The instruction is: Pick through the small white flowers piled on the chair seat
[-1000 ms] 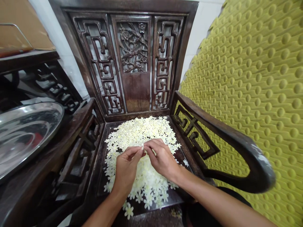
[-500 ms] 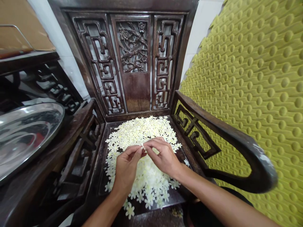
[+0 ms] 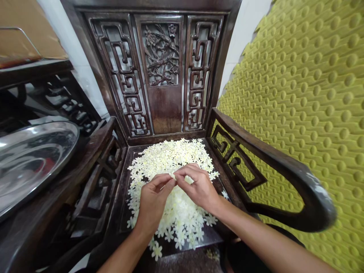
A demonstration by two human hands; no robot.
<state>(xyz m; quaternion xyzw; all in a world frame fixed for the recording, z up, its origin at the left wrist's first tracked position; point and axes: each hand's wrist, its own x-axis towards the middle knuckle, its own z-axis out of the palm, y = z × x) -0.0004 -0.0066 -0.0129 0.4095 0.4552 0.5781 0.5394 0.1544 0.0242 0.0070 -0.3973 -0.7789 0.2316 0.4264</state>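
We count one left hand (image 3: 153, 197) and one right hand (image 3: 198, 186), both reaching in from the near side. Each is narrow, thumb and forefinger pinched, and their fingertips meet on one small white piece (image 3: 172, 176). It is too small for us to tell whether it is a whole flower. The piece sits between the two hands, at the tip of the left thumb and forefinger and just against the right fingertips, above the pile.

Below and around the hands lie white flowers (image 3: 176, 153), far more than we can count, spread over one dark seat (image 3: 209, 233). They heap up beyond the hands, toward the backrest (image 3: 166, 108), and continue beneath them to the near edge. One loose flower (image 3: 156, 251) rests at that edge, nearer to us than the left hand; another lies apart on the seat, to the right of the right hand.

We see three carved panels in the backrest and two armrests: the left armrest (image 3: 88, 155) and the right armrest (image 3: 318, 204). Beyond the left one is one shiny metal tray (image 3: 34, 159), well apart from the hands. One yellow textured mat (image 3: 298, 91) stands behind the right armrest.
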